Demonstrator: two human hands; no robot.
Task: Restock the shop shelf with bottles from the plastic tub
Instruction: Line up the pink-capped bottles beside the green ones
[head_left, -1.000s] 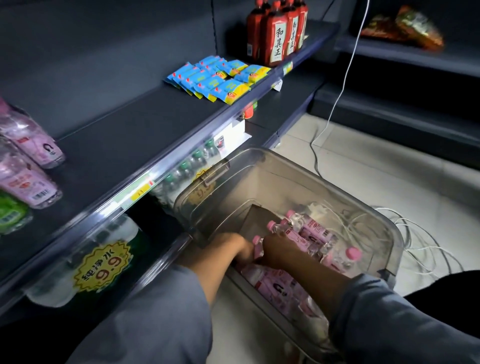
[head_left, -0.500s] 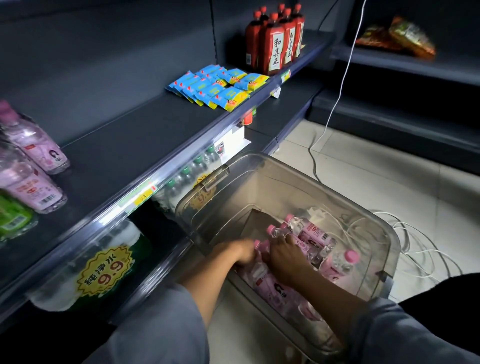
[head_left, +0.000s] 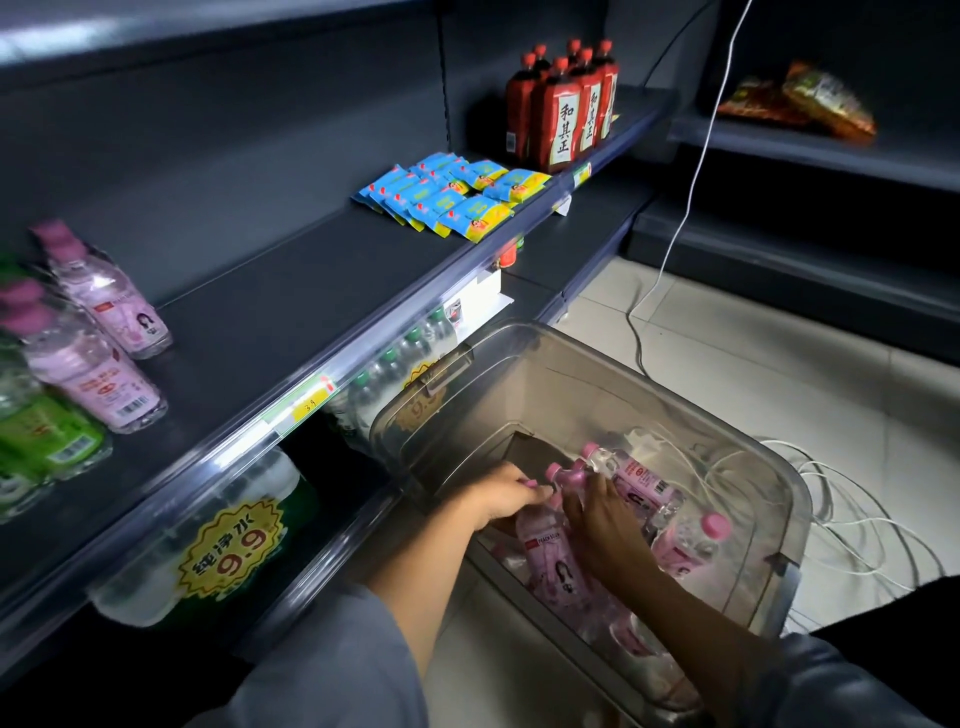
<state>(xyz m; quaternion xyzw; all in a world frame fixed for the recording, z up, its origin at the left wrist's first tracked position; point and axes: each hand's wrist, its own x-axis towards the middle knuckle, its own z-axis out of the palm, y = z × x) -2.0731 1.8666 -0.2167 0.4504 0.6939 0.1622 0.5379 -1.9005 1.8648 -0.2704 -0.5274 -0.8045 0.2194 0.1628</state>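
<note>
Head view looks down into a clear grey plastic tub on the tiled floor, where both hands reach among pink-capped, pink-labelled plastic bottles lying on their sides. Left hand has its fingers curled around the neck of one pink bottle, and right hand rests its fingers over that same bottle's shoulder; whether it grips cannot be told. Up and left of the fingers, the dark shop shelf carries two upright pink bottles near its left end.
</note>
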